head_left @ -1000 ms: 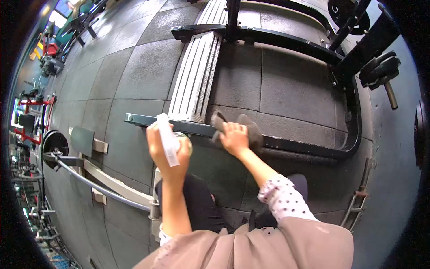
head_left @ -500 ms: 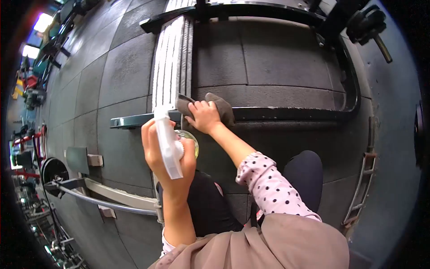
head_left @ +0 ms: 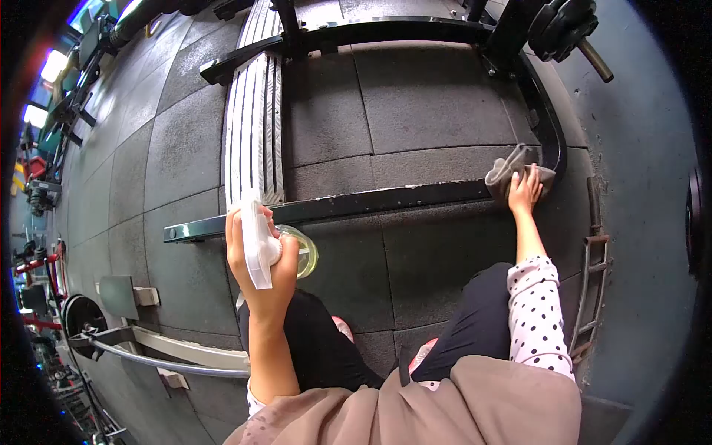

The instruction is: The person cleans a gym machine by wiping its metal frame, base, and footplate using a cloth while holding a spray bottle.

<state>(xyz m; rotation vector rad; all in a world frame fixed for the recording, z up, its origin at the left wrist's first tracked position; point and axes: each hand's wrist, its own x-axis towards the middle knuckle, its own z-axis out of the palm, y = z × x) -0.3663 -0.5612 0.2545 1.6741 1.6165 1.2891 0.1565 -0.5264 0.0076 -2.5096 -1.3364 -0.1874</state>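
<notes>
Sweeping the cloth along the black bar to the two o'clock corner, so reaching the far end; pressing with the right hand, fingers spread, and clamping the spray bottle at ten o'clock in the left hand.

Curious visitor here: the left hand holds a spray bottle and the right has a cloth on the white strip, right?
Not the white strip: the head view shows the cloth on the black frame. The right hand has it; the left hand holds the spray bottle.
</notes>
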